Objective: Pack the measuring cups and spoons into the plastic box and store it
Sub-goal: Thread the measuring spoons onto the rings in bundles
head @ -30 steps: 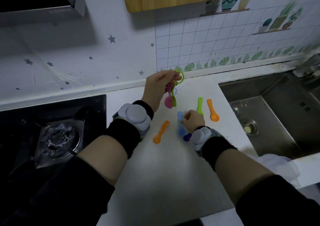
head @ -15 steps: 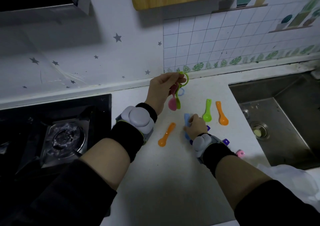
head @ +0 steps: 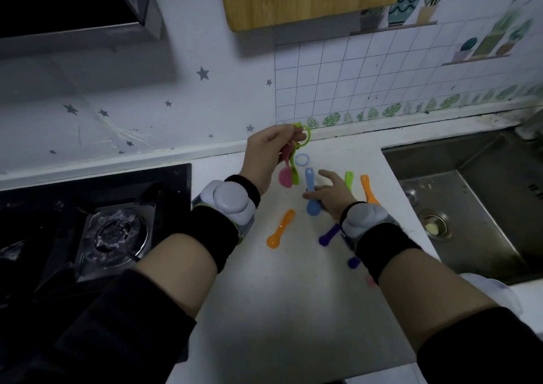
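The left hand [head: 271, 153] pinches a green ring [head: 306, 137] between thumb and curled fingers; a pink spoon [head: 284, 175] and a green spoon [head: 295, 176] dangle from it, just left of the blue spoon [head: 310, 204]. The right hand [head: 333, 194] has its fingers spread, its thumb resting across that blue spoon, which lies flat on the counter [head: 279, 310]. Just behind the blue spoon lies a blue ring [head: 302, 159]; right of it, past the hand, a lime spoon [head: 349, 178] and an orange spoon [head: 366, 189]; in front of it, a purple spoon [head: 329, 235].
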Demonstrator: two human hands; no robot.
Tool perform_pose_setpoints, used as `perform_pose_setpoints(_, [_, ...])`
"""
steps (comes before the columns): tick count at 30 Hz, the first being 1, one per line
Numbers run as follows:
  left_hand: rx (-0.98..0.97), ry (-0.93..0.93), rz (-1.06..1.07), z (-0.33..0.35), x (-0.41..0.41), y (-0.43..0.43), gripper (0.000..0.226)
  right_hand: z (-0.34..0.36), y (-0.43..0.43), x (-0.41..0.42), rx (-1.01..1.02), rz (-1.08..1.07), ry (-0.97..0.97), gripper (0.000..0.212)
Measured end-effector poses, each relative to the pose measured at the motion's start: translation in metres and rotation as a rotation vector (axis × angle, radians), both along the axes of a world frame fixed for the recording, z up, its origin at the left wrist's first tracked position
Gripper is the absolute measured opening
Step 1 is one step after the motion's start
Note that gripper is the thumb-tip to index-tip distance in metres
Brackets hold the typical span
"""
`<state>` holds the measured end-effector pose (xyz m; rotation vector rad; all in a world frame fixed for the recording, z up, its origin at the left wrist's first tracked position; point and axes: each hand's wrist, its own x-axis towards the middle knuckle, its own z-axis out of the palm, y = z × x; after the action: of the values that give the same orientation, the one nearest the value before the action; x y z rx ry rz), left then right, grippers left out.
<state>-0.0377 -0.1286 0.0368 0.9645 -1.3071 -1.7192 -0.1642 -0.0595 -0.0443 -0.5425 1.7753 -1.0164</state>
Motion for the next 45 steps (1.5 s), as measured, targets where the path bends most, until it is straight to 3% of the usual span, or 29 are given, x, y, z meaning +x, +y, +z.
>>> perform_pose_setpoints(6, [-0.017,0.025,0.034,0.011,0.006,0.002,0.018,0.053,-0.007,-0.002,-0.245,-0.009,-0.214,0.053])
perform_pose_setpoints(15, [-0.065,0.009,0.079,0.031,0.013,0.004,0.018,0.113,-0.002,-0.007,-0.459,0.121,-0.159,0.034])
perform_pose_setpoints(24, [-0.109,-0.016,0.096,0.037,0.009,0.011,0.016,0.148,0.004,-0.019,-0.486,0.298,0.155,0.01])
perform_pose_setpoints(31, [-0.179,-0.04,0.093,0.043,0.007,0.017,0.018,0.185,-0.002,-0.035,-0.39,0.576,0.84,0.011])
perform_pose_setpoints(35, [-0.22,-0.064,0.068,0.045,0.006,0.019,0.015,0.2,-0.003,-0.035,-0.334,0.706,1.071,0.015])
perform_pose_setpoints(45, [-0.28,-0.118,0.055,0.05,0.008,0.021,0.014,0.222,-0.002,-0.03,-0.25,0.826,1.174,0.013])
